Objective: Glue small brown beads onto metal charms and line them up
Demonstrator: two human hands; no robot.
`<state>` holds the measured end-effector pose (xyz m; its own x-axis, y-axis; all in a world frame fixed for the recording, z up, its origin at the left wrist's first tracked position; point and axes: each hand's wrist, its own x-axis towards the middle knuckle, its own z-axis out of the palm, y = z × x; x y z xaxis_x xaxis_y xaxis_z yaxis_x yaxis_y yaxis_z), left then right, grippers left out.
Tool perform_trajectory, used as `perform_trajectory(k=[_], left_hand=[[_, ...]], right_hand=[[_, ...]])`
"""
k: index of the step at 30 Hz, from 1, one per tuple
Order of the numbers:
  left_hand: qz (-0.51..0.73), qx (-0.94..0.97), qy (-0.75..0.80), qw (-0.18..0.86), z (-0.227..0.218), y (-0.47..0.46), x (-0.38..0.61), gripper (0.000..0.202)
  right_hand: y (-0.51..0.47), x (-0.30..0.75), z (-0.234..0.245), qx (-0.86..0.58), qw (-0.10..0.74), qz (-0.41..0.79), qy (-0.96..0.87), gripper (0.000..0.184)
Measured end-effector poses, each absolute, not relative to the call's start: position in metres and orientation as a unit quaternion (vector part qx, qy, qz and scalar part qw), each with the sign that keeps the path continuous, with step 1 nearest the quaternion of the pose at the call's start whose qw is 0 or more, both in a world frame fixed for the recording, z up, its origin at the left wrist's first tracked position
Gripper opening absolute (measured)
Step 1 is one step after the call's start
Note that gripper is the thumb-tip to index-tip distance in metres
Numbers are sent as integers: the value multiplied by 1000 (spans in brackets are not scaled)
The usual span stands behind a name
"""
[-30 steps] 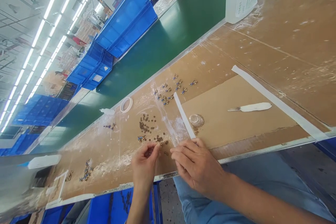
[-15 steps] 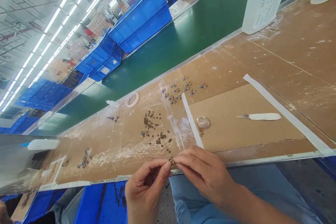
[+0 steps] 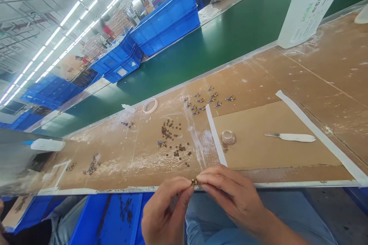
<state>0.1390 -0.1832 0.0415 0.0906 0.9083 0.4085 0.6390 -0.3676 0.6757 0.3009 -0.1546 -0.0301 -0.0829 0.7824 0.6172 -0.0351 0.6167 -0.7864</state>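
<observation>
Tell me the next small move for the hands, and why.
Probably squeeze the small brass piece together: the left hand and right hand both pinch it at their fingertips over the near edge of the board, not yet laid with the blue-and-brass pieces.

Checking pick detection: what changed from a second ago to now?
Both hands lifted off the table and drew back toward the body. The left hand, which was picking among the loose brown parts, and the right hand, which lay flat beside it, now pinch one small brass piece between their fingertips over the table's near edge. Unmoved: brown parts, blue-gold pieces, knife, clear dish, tape ring.
</observation>
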Motion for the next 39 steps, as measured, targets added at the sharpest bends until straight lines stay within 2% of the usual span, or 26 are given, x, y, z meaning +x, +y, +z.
perform_trajectory(k=[3, 8, 14, 19, 23, 26, 39], left_hand=[[353, 803, 478, 55, 43, -191, 131, 22], [278, 862, 420, -56, 43, -202, 130, 29], [299, 845, 434, -90, 37, -205, 138, 32], [322, 825, 464, 10, 40, -199, 134, 32], [399, 709, 561, 156, 42, -190, 139, 24], [430, 627, 609, 227, 41, -187, 145, 15], [402, 546, 653, 339, 39, -175, 142, 4]], right_hand=[[-155, 302, -29, -293, 602, 377, -640, 19], [-159, 302, -29, -288, 578, 446, -620, 19], [-159, 304, -24, -293, 575, 439, -625, 16], [-157, 306, -24, -302, 582, 408, -635, 14], [-156, 307, -24, -314, 580, 381, -647, 14], [-156, 308, -24, -297, 585, 366, -660, 14], [-152, 309, -27, -318, 577, 276, -700, 15]])
